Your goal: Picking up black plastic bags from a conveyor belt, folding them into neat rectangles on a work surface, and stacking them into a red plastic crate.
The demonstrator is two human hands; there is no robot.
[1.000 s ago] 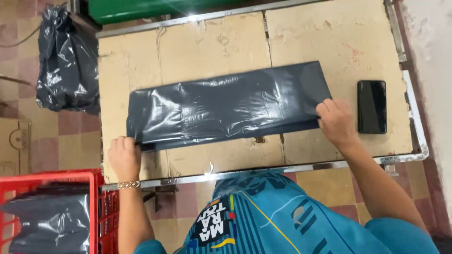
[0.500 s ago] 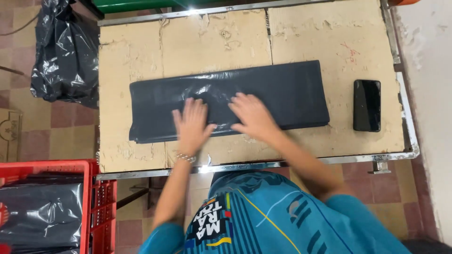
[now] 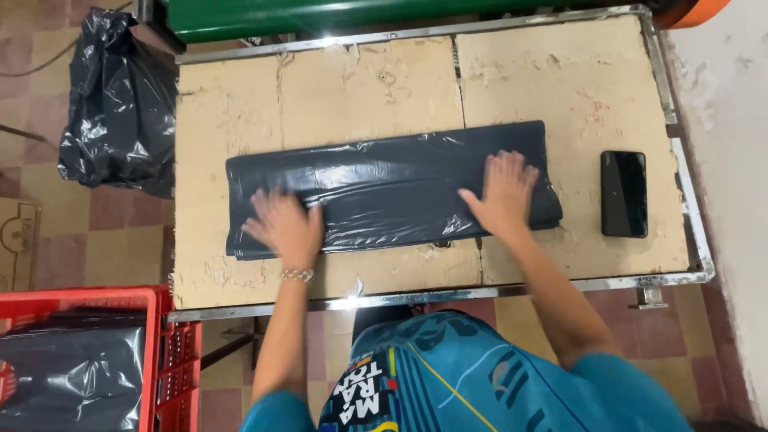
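A folded dark plastic sheet point(image 3: 384, 188), laid lengthwise across the middle of the worn table point(image 3: 560, 80), is pressed flat by the left hand point(image 3: 284, 228) and right hand point(image 3: 504, 188), fingers spread and grasping nothing, with 1 black phone point(image 3: 623, 194) just beside its right end.

A dark grey, glossy plastic bag point(image 3: 384, 188) lies flat as one long folded strip, stretched lengthwise from side to side under both hands. The left hand point(image 3: 284, 228) presses flat with spread fingers on its near edge close to the left end; the right hand point(image 3: 504, 192) lies flat on it close to the right end. Creases and light glints run across the stretch between the hands.
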